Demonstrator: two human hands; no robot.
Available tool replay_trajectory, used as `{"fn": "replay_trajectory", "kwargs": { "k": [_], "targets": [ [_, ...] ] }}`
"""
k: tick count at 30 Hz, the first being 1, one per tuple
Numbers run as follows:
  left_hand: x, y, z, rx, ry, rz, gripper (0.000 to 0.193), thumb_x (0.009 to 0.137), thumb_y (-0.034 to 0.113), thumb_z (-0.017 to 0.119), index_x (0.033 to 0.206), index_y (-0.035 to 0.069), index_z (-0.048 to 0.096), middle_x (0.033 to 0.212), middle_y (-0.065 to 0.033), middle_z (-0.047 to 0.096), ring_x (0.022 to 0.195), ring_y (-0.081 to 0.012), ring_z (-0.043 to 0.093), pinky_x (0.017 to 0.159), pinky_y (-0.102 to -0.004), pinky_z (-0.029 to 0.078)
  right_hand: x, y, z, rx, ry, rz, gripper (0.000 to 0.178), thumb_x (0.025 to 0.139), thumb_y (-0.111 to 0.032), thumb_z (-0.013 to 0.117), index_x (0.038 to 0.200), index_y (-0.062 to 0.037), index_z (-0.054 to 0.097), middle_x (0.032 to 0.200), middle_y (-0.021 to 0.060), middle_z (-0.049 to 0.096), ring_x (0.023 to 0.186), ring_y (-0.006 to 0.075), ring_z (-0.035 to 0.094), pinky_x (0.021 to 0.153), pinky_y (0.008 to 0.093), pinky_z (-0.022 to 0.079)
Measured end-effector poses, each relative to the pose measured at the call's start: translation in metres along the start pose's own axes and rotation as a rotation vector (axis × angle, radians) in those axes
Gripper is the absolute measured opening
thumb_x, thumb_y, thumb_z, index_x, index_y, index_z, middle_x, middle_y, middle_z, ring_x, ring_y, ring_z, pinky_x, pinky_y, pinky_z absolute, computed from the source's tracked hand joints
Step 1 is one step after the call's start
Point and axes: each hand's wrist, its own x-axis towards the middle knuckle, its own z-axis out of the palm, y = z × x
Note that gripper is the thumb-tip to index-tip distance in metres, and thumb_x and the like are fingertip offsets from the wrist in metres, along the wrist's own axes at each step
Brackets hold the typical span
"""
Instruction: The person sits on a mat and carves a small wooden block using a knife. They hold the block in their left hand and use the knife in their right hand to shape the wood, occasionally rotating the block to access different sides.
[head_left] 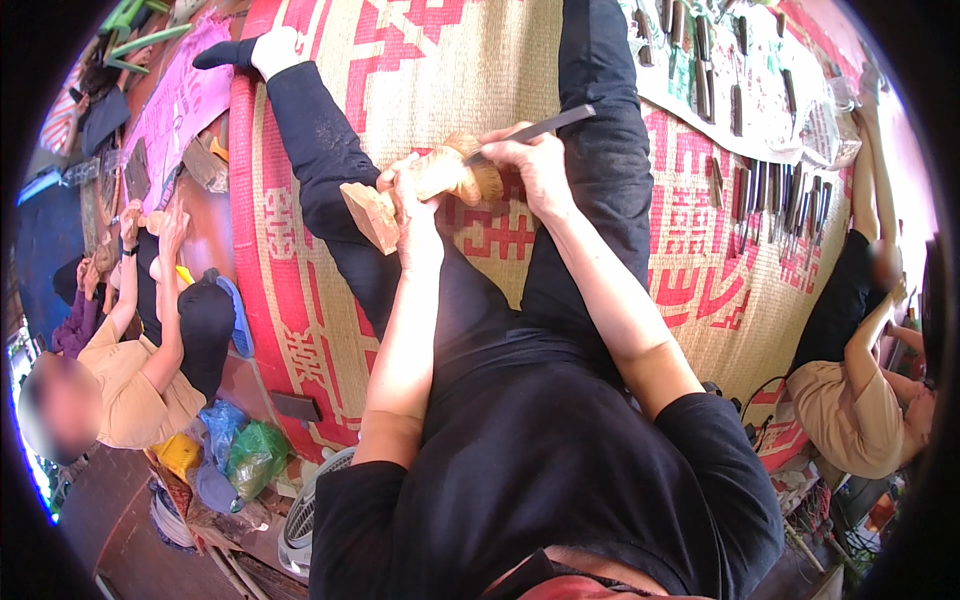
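A pale wooden carving [440,174] with a rounded, grooved end and a blocky base lies across the space between my spread legs. My left hand [413,205] is wrapped round it close to the base. In my right hand [538,168] is a dark, flat-shanked carving chisel [568,121], whose shank sticks out up and to the right. The chisel's other end meets the wood near the grooved end; its exact tip is too small to make out.
A red and straw-coloured woven mat [500,60] lies under my legs. Many dark-handled carving tools [705,85] rest on a white sheet [660,90] at the upper right, with more on the mat below. People sit at left and right. Plastic bags [255,455] and a blue slipper [240,318] lie left.
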Motion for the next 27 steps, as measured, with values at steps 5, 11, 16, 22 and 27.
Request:
{"fn": "replay_trajectory", "kwargs": {
  "k": [5,11,16,22,27],
  "targets": [
    [0.000,-0.001,0.002,-0.076,0.040,-0.020,0.035,0.092,0.031,0.050,0.120,0.011,0.043,0.122,-0.0091,0.046,0.116,-0.0247,0.047,0.090,-0.0485,0.044,0.004,0.011,-0.008,0.128,-0.035,-0.005,0.013,0.071,0.000,0.069,0.083,0.0003,0.065,0.075,0.0041,0.064,0.062,0.0088,0.053,0.062,0.0224,0.044],
    [-0.004,0.003,0.005,0.091,0.022,0.007,0.035,0.092,0.031,0.051,0.120,0.012,0.044,0.122,-0.0095,0.046,0.115,-0.0243,0.048,0.091,-0.0488,0.043,0.003,0.006,-0.007,0.001,-0.058,0.018,0.015,0.071,-0.001,0.069,0.085,0.0007,0.065,0.078,0.0055,0.064,0.063,0.0091,0.054,0.063,0.0240,0.045],
    [0.001,-0.009,-0.006,0.187,-0.039,0.119,0.031,0.092,0.027,0.053,0.116,0.010,0.047,0.115,-0.0050,0.046,0.111,-0.0176,0.047,0.090,-0.0368,0.041,0.005,0.012,-0.009,0.115,-0.035,-0.019,0.014,0.072,-0.002,0.069,0.085,0.0015,0.065,0.085,0.0063,0.066,0.066,0.0102,0.057,0.064,0.0246,0.046],
    [-0.008,0.008,0.008,0.048,-0.045,0.033,0.035,0.091,0.030,0.055,0.116,0.008,0.046,0.114,-0.0031,0.046,0.109,-0.0137,0.046,0.090,-0.0332,0.040,0.006,0.008,-0.006,0.059,-0.007,0.016,0.007,0.071,0.000,0.068,0.077,0.0007,0.063,0.080,0.0073,0.066,0.063,0.0096,0.056,0.061,0.0237,0.045],
    [-0.007,0.006,0.005,0.037,-0.050,0.013,0.039,0.090,0.034,0.057,0.116,0.007,0.046,0.114,-0.0029,0.046,0.110,-0.0139,0.046,0.092,-0.0343,0.039,0.006,0.007,-0.008,0.138,0.022,-0.008,0.007,0.071,0.001,0.067,0.077,0.0014,0.063,0.076,0.0079,0.065,0.060,0.0096,0.055,0.059,0.0238,0.044]
  ]
}}
